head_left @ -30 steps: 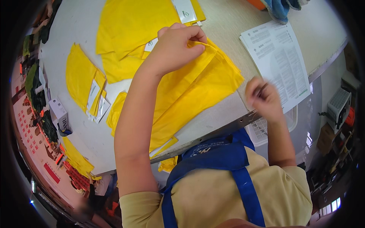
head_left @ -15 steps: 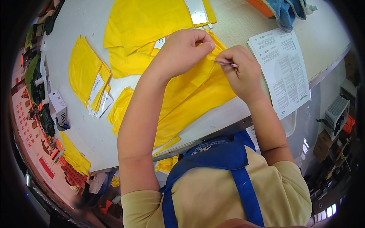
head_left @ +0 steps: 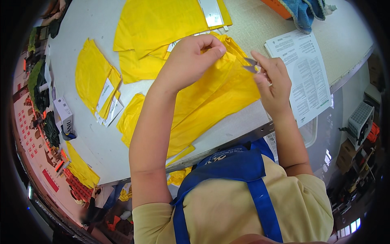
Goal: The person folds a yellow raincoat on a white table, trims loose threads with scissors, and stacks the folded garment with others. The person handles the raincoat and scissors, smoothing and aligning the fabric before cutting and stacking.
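Observation:
A yellow thin-fabric garment (head_left: 215, 103) lies spread over the near table edge, in front of me. My left hand (head_left: 193, 61) is closed in a pinch on its upper edge, thumb against the fingers. Just right of that edge, my right hand (head_left: 276, 83) holds small metal thread snips (head_left: 250, 66). Their blades are parted and point left toward the fabric. The right index finger sticks out above the snips, with the thumb below. Whether a thread lies between the blades is too small to tell.
More folded yellow garments (head_left: 158, 24) with white labels lie at the back; another yellow piece (head_left: 93, 73) sits left. Printed sheets (head_left: 302, 77) lie right, below a blue cloth (head_left: 302, 16). A small white box (head_left: 63, 112) stands at the left table edge. Another person's hand (head_left: 50, 18) shows far left.
My right hand has moved slightly right, away from the left hand, and the snips' blades have opened. The left hand keeps its pinch on the garment.

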{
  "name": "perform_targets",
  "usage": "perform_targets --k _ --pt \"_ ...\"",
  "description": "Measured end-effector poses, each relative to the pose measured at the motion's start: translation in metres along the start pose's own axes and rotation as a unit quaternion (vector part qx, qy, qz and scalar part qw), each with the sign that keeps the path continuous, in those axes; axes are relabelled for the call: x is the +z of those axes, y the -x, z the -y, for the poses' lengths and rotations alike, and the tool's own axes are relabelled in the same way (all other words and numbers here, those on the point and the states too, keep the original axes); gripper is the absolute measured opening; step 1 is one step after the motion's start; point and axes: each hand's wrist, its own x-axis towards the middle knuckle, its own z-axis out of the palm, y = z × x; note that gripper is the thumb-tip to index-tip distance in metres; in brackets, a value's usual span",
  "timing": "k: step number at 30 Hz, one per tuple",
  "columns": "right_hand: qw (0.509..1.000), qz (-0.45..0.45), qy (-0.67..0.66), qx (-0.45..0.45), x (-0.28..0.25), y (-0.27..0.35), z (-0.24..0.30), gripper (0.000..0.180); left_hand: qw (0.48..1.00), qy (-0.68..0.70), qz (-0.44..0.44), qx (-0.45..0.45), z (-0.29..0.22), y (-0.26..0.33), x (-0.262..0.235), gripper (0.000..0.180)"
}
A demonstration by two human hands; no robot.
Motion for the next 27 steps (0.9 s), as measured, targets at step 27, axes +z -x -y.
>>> perform_targets --k 27 --pt "0.995 -0.048 0.058 -0.064 0.006 -0.002 0.001 0.038 0.999 0.029 0.027 -0.014 -0.007 0.001 0.001 0.019"
